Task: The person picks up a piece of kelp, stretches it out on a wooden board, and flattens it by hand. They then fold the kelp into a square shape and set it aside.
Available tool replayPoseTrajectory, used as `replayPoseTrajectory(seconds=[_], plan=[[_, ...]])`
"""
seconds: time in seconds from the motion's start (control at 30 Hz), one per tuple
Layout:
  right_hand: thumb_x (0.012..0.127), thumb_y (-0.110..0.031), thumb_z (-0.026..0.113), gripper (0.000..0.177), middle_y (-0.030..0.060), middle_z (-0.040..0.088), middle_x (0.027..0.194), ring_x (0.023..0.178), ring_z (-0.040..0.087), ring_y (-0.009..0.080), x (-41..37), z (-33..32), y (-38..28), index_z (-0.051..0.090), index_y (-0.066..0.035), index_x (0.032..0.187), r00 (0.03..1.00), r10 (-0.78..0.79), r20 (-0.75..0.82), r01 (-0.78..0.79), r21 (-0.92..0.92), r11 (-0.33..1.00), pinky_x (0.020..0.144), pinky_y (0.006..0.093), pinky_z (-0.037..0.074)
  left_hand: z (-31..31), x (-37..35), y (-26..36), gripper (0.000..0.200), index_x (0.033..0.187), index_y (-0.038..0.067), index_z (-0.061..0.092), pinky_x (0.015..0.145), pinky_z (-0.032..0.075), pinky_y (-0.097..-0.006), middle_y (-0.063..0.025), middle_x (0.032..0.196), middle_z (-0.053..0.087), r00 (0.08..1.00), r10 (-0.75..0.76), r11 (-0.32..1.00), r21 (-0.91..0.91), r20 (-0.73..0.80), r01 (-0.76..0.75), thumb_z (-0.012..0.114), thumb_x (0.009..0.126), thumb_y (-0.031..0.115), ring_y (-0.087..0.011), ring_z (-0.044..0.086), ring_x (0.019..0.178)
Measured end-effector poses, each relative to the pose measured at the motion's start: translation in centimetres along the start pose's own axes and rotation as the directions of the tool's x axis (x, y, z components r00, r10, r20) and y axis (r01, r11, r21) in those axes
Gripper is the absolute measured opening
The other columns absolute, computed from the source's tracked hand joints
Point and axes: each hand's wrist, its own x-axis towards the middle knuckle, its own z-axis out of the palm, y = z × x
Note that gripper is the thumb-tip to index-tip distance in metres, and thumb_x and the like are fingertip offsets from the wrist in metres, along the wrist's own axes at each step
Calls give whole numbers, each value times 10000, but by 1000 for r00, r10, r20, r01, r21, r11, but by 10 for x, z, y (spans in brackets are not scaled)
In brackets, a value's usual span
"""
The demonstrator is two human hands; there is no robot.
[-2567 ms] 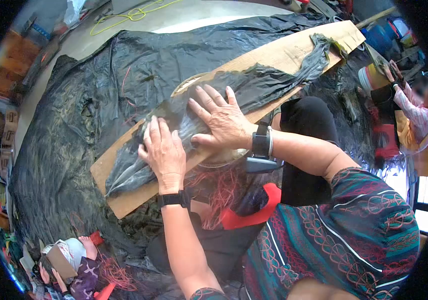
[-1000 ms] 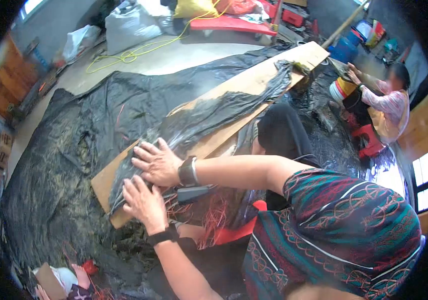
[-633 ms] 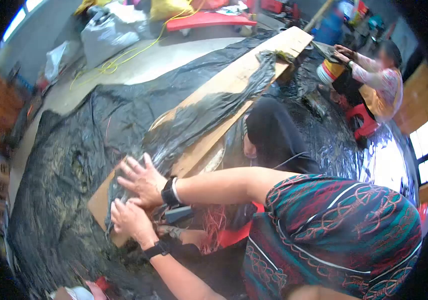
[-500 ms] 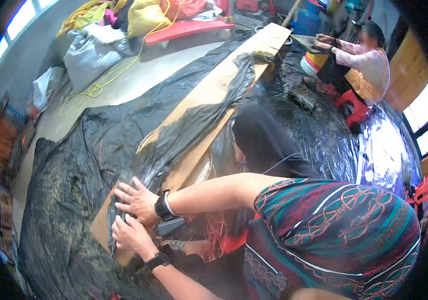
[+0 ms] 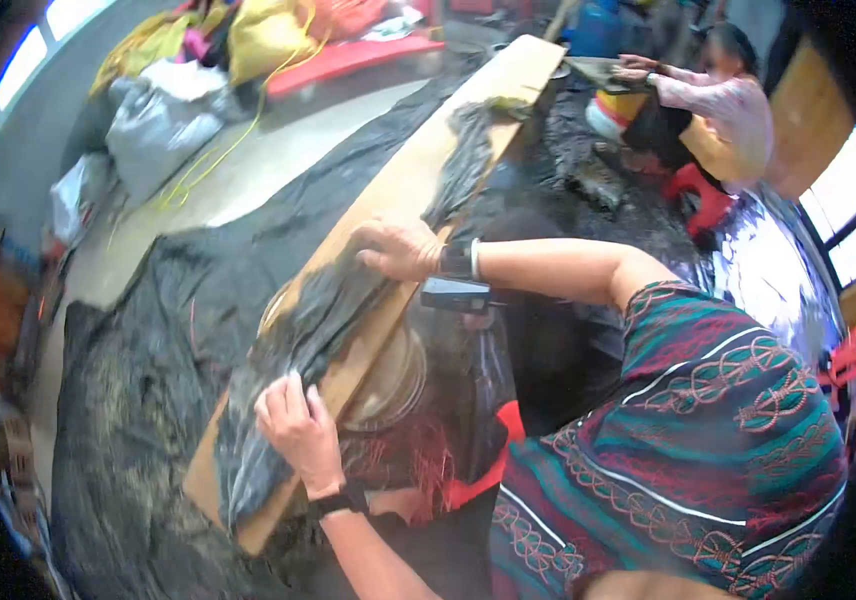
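A long wooden plank [image 5: 378,335] slants across the floor, partly covered by a dark, wrinkled strip of thin sheet [image 5: 320,318]. My left hand [image 5: 303,435] is at the strip's lower part, its fingers bent in and closed on the sheet's surface. Farther up the plank, my right hand [image 5: 403,250] rests over the strip, palm down, with thumb and fingers apart. A dark band is on each wrist. Beneath the right wrist a small dark box-shaped device [image 5: 455,294] shows. Farther along the plank, the strip bunches near its far end.
Black plastic sheeting [image 5: 138,390] covers the floor around the plank. Reddish strands [image 5: 428,465] and a round pale object [image 5: 393,380] lie beside it. A co-worker [image 5: 723,110] sits on a red stool [image 5: 703,205] by a striped bucket [image 5: 613,112]. Filled sacks [image 5: 163,130] stand behind.
My right hand has moved up along the plank, away from the left hand. My left hand has shifted slightly up and right. More of the strip's lower end shows.
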Motion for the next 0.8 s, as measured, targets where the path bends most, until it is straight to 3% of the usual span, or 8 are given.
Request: replayPoseTrajectory(seconds=[0.2,0.33,0.4,0.47,0.67,0.73,0.77,0.8], plan=[[853,-309,681,411,159,683,1095,1017,656,329,11,-42,101,654,-75,1189,821,511,-253,-486,157,859,888,406,519,30,33,32,382,1140,70,658,961,418,-460,-75,1157,602,990,77,997,-35,120,-73,740,768,84,-294,533,1153],[837,-335,702,362,189,691,1001,977,663,353,5,-49,159,685,-50,1062,677,605,-419,-625,107,773,854,421,521,34,35,31,348,1140,77,674,966,410,-467,-77,1159,602,987,77,997,-29,139,-74,729,799,126,-307,522,1153],[811,-409,719,416,221,692,937,937,670,368,3,-61,171,699,-25,970,640,671,-374,-670,157,726,827,436,524,32,36,34,330,1113,85,684,961,400,-471,-70,1118,595,988,46,998,-37,146,-41,740,793,146,-306,513,1134],[772,-498,731,522,247,699,929,885,682,379,4,-76,183,707,4,914,519,845,-129,-821,200,535,789,450,533,29,45,41,299,1079,97,695,941,403,-462,-64,1084,589,984,60,998,2,168,-61,745,789,150,-304,513,1111],[780,-403,680,434,260,699,951,880,687,398,35,-81,193,705,9,916,575,817,-46,-818,-51,573,765,460,532,26,53,44,174,959,104,710,885,417,-441,-47,1005,595,980,80,996,24,182,-86,712,789,68,-263,552,1036],[757,-366,738,388,211,712,932,878,708,347,47,-66,207,702,-48,977,741,645,-188,-601,242,762,764,435,539,29,50,38,169,950,92,708,867,428,-428,-47,971,603,994,72,996,45,82,-76,706,786,49,-265,572,992],[766,-317,721,320,211,699,881,825,695,350,57,-63,194,674,-54,942,664,605,-439,-483,366,796,739,438,528,28,52,36,201,944,81,707,852,432,-422,-46,955,618,994,104,992,62,33,-106,719,753,18,-250,584,955],[802,-294,695,289,205,687,844,787,677,365,62,-68,188,635,-30,901,614,646,-453,-466,453,760,737,442,521,29,53,36,201,944,81,707,852,432,-422,-46,955,618,994,105,992,59,37,-107,719,753,18,-250,584,955]])
